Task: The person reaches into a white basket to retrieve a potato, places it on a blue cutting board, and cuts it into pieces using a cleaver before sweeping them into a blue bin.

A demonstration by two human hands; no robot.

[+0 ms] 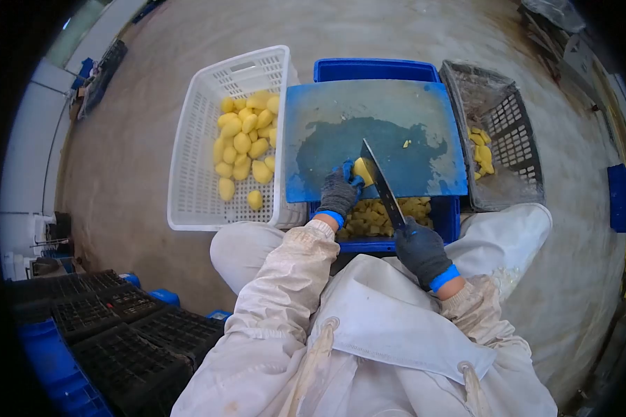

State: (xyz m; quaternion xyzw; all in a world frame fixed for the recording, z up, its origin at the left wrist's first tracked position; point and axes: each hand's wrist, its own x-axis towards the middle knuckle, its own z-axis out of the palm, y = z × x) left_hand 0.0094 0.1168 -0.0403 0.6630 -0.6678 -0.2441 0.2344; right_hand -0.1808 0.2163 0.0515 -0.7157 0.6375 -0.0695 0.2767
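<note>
My left hand (341, 189), in a dark glove with a blue cuff, grips a peeled potato (363, 172) near the front edge of a blue cutting board (396, 104). Closed around a knife handle, my right hand (420, 250) wears a matching glove. The long dark blade of the knife (382, 182) slants up and left, right against the potato's right side. Small potato scraps (407, 144) lie on the wet board. Below the board's near edge, a blue crate (454, 219) holds many cut potato pieces (368, 221).
A white perforated crate (188, 146) with many peeled potatoes (247, 132) stands on the left. To the right, a black crate (518, 128) lined with clear plastic holds some yellow potatoes (481, 149). Stacked black crates (118, 347) occupy the lower left; a blue bin (620, 198) sits far right.
</note>
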